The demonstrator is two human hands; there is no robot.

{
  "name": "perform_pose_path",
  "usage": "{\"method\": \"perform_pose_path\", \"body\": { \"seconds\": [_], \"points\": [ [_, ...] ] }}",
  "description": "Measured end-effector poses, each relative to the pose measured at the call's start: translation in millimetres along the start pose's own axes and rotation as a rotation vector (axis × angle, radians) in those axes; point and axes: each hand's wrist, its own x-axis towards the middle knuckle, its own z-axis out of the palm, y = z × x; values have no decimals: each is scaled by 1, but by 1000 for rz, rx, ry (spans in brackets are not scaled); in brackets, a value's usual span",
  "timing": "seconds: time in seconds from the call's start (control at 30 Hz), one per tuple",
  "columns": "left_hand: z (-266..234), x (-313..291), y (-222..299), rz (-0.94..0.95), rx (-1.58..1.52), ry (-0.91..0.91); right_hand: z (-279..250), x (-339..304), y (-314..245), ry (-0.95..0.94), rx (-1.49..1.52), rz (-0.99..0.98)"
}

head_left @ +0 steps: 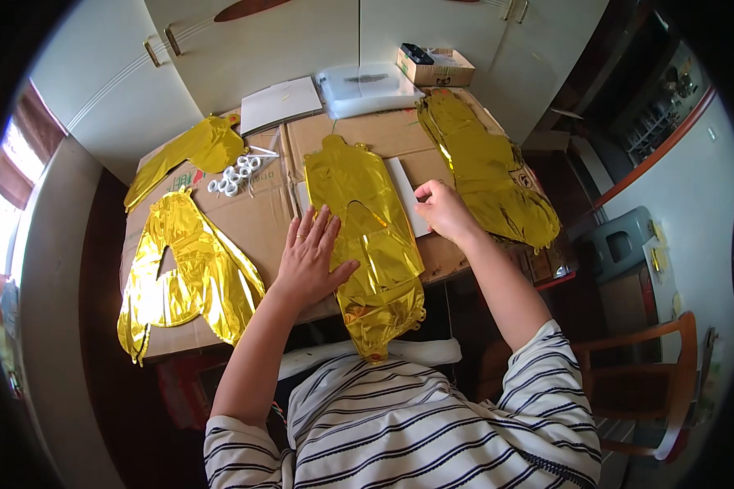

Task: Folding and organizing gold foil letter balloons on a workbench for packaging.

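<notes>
A flat gold foil balloon (359,220) lies lengthwise in front of me, its near end hanging over the table edge toward my shirt. Under it, a white board (408,196) shows at both sides. My left hand (308,253) rests on the balloon's left edge, fingers stretched out and palm down. Just right of the balloon, my right hand (444,210) is over the white board with thumb and fingertips pinched together. Whatever is between those fingertips, if anything, is too small to make out.
Cardboard (220,236) covers the table. More gold foil balloons lie at far left (196,155), near left (171,277) and, stacked, at right (489,171). White ribbon rolls (235,175) sit left of centre. Behind are white sheets (281,104), a clear plastic tray (367,88) and a small box (448,69).
</notes>
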Motion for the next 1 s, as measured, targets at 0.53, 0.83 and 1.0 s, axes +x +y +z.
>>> {"method": "perform_pose_path", "body": {
  "seconds": [0.53, 0.83, 1.0],
  "points": [
    [2, 0, 0, -31, -24, -11, 0, -6, -6, -7, -17, 4],
    [2, 0, 0, -23, -31, 22, 1, -4, -5, -5, -35, 1],
    [2, 0, 0, -18, -29, 26, 1, -4, -4, -1, -41, -9]
  ]
}}
